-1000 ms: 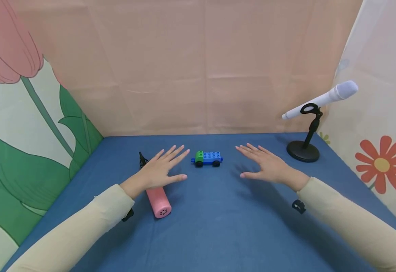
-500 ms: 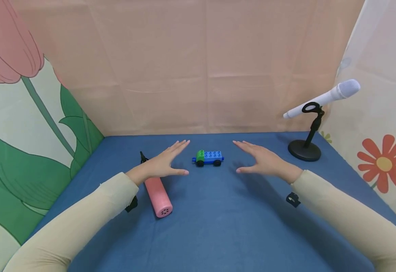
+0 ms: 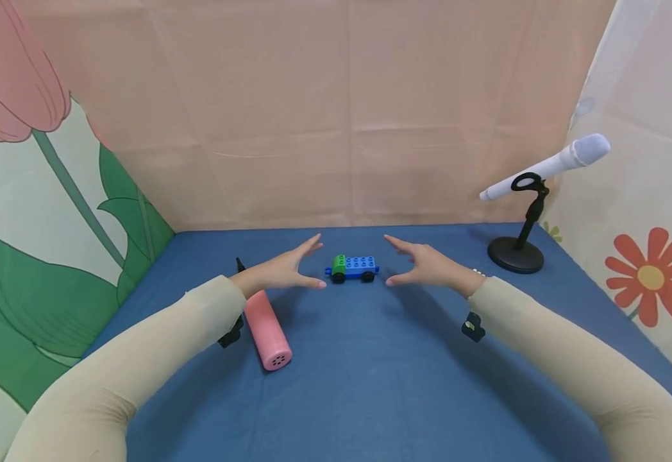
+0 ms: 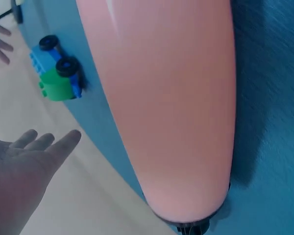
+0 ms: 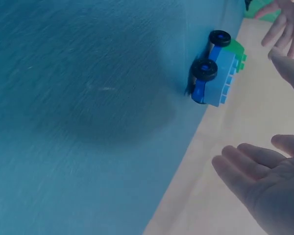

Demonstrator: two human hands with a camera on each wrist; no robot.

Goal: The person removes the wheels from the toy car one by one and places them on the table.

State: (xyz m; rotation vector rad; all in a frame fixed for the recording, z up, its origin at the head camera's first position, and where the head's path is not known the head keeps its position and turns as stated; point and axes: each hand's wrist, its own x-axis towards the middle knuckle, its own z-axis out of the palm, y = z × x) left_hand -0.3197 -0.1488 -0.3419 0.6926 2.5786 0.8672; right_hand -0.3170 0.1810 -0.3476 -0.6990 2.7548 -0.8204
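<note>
A toy truck (image 3: 352, 268) with a green cab and a blue studded bed sits on the blue-covered table, between my two hands. My left hand (image 3: 284, 266) is held in the air to its left, thumb apart from the fingers, holding nothing. On the other side my right hand (image 3: 425, 263) mirrors it, fingers pointing toward the truck and likewise holding nothing. Below the left forearm lies a pink cylinder (image 3: 268, 330) with small holes in its near end and a black cord at its far end; it fills much of the left wrist view (image 4: 166, 98).
At the back right a white microphone (image 3: 549, 168) rests tilted in a black stand (image 3: 516, 254) with a round base. A beige cloth wall (image 3: 347, 115) rises behind the table, and flower-printed cloths flank both sides.
Both hands have moved inward toward the toy truck, and their fingers have turned from spread flat to slightly bent. The truck, pink cylinder and microphone have stayed in place.
</note>
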